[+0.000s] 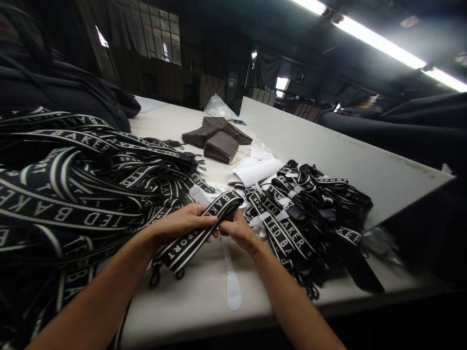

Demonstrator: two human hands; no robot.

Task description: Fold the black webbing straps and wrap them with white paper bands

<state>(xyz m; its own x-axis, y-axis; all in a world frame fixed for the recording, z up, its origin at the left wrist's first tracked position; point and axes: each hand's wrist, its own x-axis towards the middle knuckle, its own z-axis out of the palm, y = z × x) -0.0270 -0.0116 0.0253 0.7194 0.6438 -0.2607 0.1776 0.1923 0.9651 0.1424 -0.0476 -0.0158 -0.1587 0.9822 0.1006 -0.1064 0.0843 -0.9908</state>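
A folded black-and-white webbing strap [197,240] with lettering is between my hands above the table. My left hand [188,221] grips it, thumb on top and fingers underneath. Against the strap's looped far end, my right hand [238,229] has its fingers curled closed; its fingertips are partly hidden. Below the hands runs a white paper strip [233,291] with a notched edge and a rounded end. Black metal hooks [155,276] hang at the strap's near end. Left of my hands lies a large heap of loose lettered straps [98,214].
Folded straps with white bands [288,233] are piled at the right. Dark brown quilted bags [221,146], white paper sheets [255,170] and a clear plastic bag [219,107] lie farther back on the white table [189,306]. A white upright panel [328,146] borders the right side.
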